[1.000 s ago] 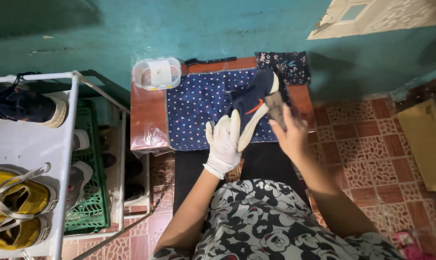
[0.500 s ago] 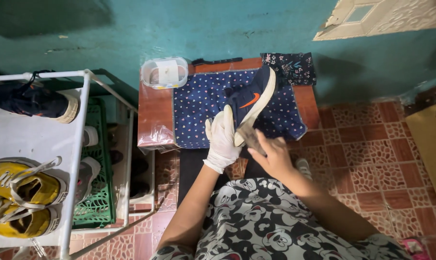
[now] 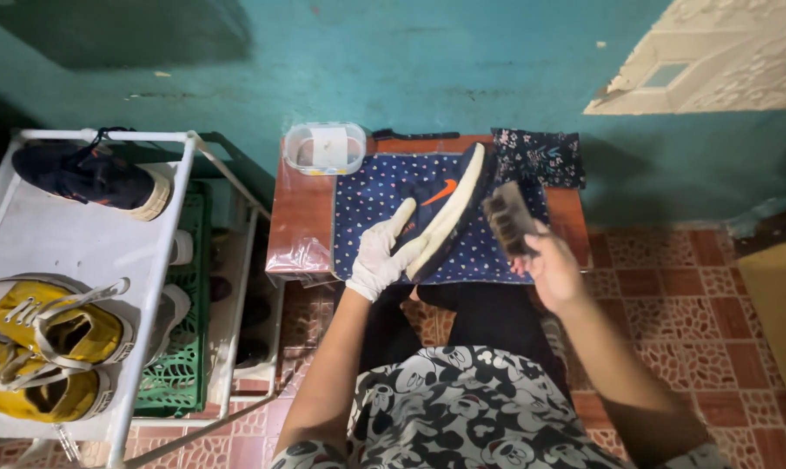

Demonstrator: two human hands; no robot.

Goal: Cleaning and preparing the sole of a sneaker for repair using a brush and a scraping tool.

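My left hand [image 3: 379, 254], in a white glove, grips the near end of a dark navy sneaker [image 3: 446, 207] with a white sole and an orange mark. The shoe is tilted on its side over a blue dotted cloth [image 3: 371, 195] spread on a small wooden table [image 3: 299, 208]. My right hand [image 3: 551, 269], bare, holds a wooden scrubbing brush [image 3: 507, 218] with its bristles turned up, just right of the shoe and apart from it.
A clear plastic tub [image 3: 326, 148] stands at the table's far left corner, a dark floral cloth [image 3: 539, 156] at the far right. Left is a white shoe rack [image 3: 154, 260] with a dark sneaker [image 3: 93, 176] and two yellow sneakers [image 3: 49, 347]. A teal wall runs behind.
My right hand has lifted the brush off the shoe's sole and moved it out to the right. The shoe has turned so its orange-marked side faces up.
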